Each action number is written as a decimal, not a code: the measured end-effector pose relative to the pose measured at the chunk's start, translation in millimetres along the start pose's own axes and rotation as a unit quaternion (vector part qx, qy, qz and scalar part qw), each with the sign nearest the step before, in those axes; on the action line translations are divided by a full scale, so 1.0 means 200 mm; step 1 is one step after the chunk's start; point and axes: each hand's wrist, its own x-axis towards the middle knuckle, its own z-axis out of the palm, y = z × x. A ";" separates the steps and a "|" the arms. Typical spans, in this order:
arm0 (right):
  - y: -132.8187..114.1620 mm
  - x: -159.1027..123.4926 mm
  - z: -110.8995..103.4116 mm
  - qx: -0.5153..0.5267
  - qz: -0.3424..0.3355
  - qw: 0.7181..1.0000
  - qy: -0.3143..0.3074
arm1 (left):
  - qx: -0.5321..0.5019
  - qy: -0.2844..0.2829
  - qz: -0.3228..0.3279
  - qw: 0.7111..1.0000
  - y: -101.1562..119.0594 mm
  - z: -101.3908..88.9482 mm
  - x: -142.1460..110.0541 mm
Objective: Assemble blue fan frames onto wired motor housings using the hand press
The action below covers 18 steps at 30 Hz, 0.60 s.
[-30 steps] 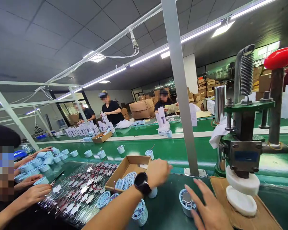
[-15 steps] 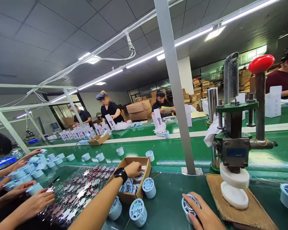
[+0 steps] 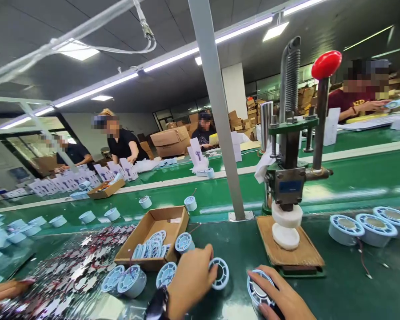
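My left hand [image 3: 194,278], wearing a black watch [image 3: 157,304], pinches a flat light blue slotted ring [image 3: 224,276] at its left edge, above the bench. My right hand [image 3: 283,291] grips a light blue round housing [image 3: 251,291] with a silver disc in its middle, low over the green bench. The ring and the housing are apart. Left of my left hand is a cardboard box [image 3: 133,259] with several loose rings [image 3: 153,245] in it. Light blue housings [image 3: 132,282] stand near its front, some partly hidden by my wrist.
A hand press [image 3: 290,186] with a red knob [image 3: 326,65] stands on a brown board [image 3: 303,257]. Several finished-looking housings [image 3: 346,229] sit to the right. Silver parts with red wires [image 3: 83,262] cover the left, beside a co-worker's hand [image 3: 6,293]. A post [image 3: 216,106] rises behind.
My left hand has come out of the cardboard box toward the right with a slotted ring. My right hand still holds the housing. The view has turned to the right.
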 end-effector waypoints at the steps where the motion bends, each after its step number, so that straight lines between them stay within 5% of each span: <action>1: 0.00 0.00 -0.02 0.005 -0.003 1.000 -0.005 | 0.006 -0.011 -0.013 1.000 0.05 0.06 -0.02; 5: -0.02 0.00 -0.06 0.025 0.024 0.999 -0.033 | -0.033 0.008 -0.051 0.998 0.10 0.23 -0.08; 9: -0.07 0.01 -0.10 0.041 0.030 0.997 -0.060 | -0.126 0.129 0.059 0.982 0.00 0.36 -0.14; 12: -0.09 0.01 -0.10 0.032 0.046 0.997 -0.056 | -0.178 0.150 0.083 0.969 -0.04 0.42 -0.15; 15: -0.10 0.00 -0.03 0.033 0.066 0.997 0.013 | -0.281 0.162 0.037 0.945 0.03 0.41 -0.14; 18: -0.09 -0.02 0.06 0.054 0.087 0.988 0.113 | -0.335 0.189 0.104 0.917 0.18 0.37 -0.12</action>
